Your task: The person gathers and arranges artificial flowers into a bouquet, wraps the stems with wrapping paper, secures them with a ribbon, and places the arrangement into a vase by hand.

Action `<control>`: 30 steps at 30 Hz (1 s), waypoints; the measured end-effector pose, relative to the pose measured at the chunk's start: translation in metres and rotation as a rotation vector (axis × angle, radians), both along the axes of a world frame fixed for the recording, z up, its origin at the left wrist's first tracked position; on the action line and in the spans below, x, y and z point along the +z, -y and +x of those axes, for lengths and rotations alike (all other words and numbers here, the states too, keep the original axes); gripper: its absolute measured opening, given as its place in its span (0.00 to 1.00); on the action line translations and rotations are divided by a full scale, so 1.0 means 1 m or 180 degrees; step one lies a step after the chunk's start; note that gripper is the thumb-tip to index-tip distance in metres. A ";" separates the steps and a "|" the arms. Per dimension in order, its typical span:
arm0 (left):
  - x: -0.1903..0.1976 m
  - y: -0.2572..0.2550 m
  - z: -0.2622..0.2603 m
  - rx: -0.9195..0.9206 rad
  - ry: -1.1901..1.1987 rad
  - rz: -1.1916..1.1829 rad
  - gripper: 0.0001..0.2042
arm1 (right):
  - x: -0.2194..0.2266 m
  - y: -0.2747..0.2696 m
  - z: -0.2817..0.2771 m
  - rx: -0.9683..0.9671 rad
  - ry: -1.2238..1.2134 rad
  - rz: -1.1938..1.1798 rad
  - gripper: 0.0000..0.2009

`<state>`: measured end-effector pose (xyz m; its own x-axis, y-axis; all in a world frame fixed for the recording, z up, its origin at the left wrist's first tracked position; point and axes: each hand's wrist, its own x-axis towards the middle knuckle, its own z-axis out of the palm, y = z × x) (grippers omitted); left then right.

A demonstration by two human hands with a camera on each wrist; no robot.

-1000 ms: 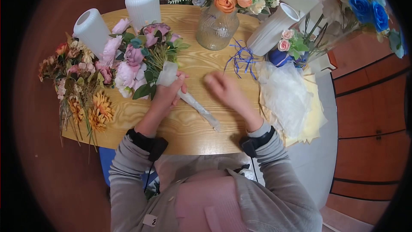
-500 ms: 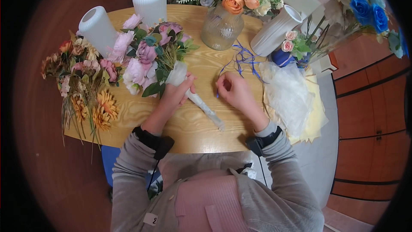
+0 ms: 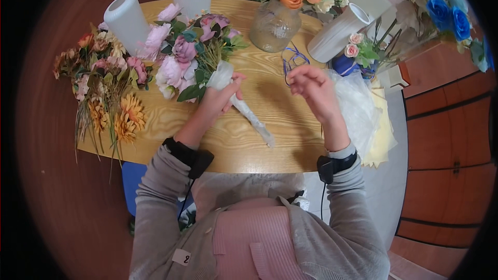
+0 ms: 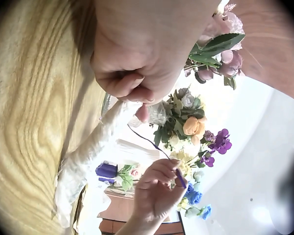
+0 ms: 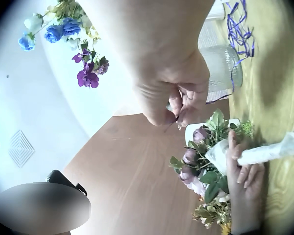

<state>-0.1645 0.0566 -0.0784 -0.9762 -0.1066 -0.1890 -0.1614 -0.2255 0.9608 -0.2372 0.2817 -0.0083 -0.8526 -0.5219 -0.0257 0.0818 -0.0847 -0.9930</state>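
My left hand [image 3: 222,98] grips the white-wrapped stems [image 3: 252,120] of a pink and mauve bouquet [image 3: 181,65], which lies tilted with its blooms to the left. In the left wrist view the wrapping [image 4: 90,152] runs down from the curled fingers. Raised over the table to the right, my right hand [image 3: 316,93] pinches a thin purple-blue ribbon [image 4: 180,177] between thumb and fingers. That ribbon trails to a loose tangle [image 3: 294,59] beside the glass vase. The right wrist view shows the tangle [image 5: 239,29] and the pinching fingertips [image 5: 179,117].
Two white vases [image 3: 126,18] stand at the back left, and another [image 3: 340,31] leans at the right. A glass vase [image 3: 274,26] holds orange flowers. Loose flowers [image 3: 106,88] lie at the left edge; white mesh and yellow sheets [image 3: 385,124] lie at the right.
My right hand has gone down to the ribbon, pinched it and lifted it up to the right. My left hand keeps its grip on the wrapped stems. The head view has shifted slightly.
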 end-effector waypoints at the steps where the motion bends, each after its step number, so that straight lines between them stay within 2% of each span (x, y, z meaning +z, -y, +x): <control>1: -0.002 0.001 0.000 -0.0022 -0.0047 0.0046 0.12 | 0.005 -0.002 -0.004 0.0014 0.0002 0.0007 0.07; 3: -0.006 0.002 -0.001 -0.0068 -0.0113 0.0121 0.14 | 0.014 -0.005 -0.011 0.0275 0.0213 -0.1438 0.09; 4: -0.007 0.003 -0.001 -0.0127 -0.0178 0.0190 0.16 | 0.017 -0.006 -0.012 0.0469 0.0197 -0.1629 0.12; 7: -0.004 0.003 0.000 -0.0186 -0.0172 0.0225 0.20 | 0.019 -0.001 -0.011 0.0721 0.0309 -0.1811 0.11; 10: -0.002 0.004 0.002 -0.0180 -0.0286 0.0385 0.22 | 0.018 0.008 -0.004 0.0718 0.0077 -0.1362 0.08; 17: -0.011 0.007 -0.002 -0.0323 -0.0330 0.0470 0.22 | 0.016 0.016 -0.002 0.0763 -0.0041 -0.1402 0.04; 25: -0.006 0.007 0.002 -0.0520 -0.0134 0.0089 0.18 | 0.018 0.026 0.001 0.0744 -0.0270 -0.1620 0.04; 28: -0.010 0.006 0.001 -0.0339 -0.0120 0.0224 0.19 | 0.018 0.021 0.003 0.0553 -0.0286 -0.1676 0.05; 30: -0.010 0.005 -0.001 -0.0191 -0.0073 0.0321 0.20 | 0.022 0.012 0.008 0.0647 -0.0278 -0.1641 0.06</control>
